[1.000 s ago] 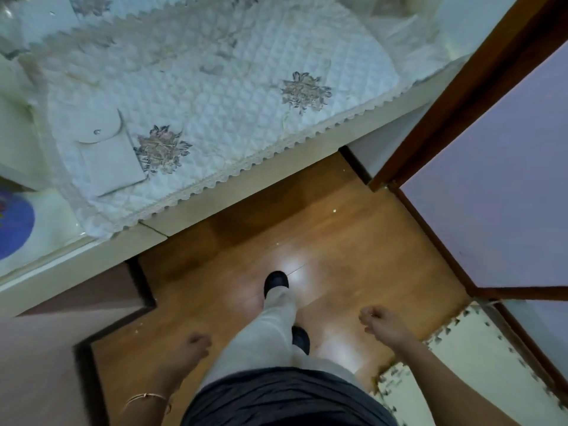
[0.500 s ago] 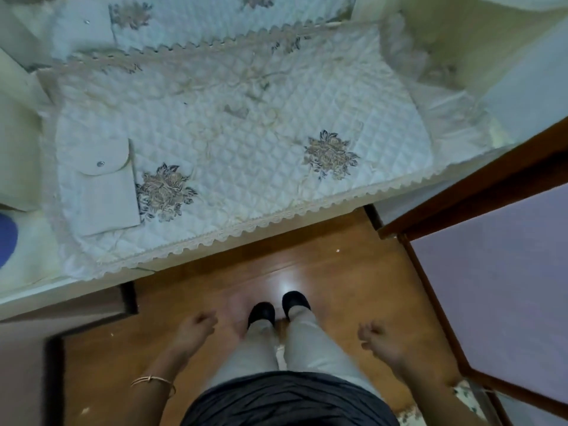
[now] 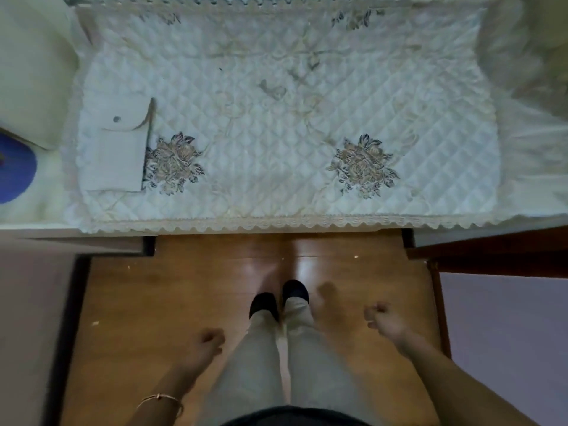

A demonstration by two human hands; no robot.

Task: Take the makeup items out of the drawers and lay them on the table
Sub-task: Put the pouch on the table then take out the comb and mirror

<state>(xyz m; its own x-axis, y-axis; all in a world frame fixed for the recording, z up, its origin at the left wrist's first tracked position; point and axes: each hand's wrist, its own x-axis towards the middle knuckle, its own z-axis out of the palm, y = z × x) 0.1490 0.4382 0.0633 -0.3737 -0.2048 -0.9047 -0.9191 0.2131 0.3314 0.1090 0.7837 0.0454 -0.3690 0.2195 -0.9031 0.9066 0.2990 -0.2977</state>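
I stand square in front of a table covered by a white quilted cloth with two embroidered flowers. A white snap-flap pouch lies on the cloth at the left. No makeup items or drawers show. My left hand hangs low beside my left leg, fingers curled, holding nothing. My right hand hangs on the other side, also loosely curled and empty. Both are well below and short of the table's front edge.
Brown wooden floor lies under my feet. A dark wooden door frame and pale door panel stand at the right. A pale wall or cabinet side is at the left. A blue round object sits at the far left.
I have stepped up to the table and turned to face it straight on; it now fills the upper frame. My feet have come together. Both hands stayed curled at my sides.
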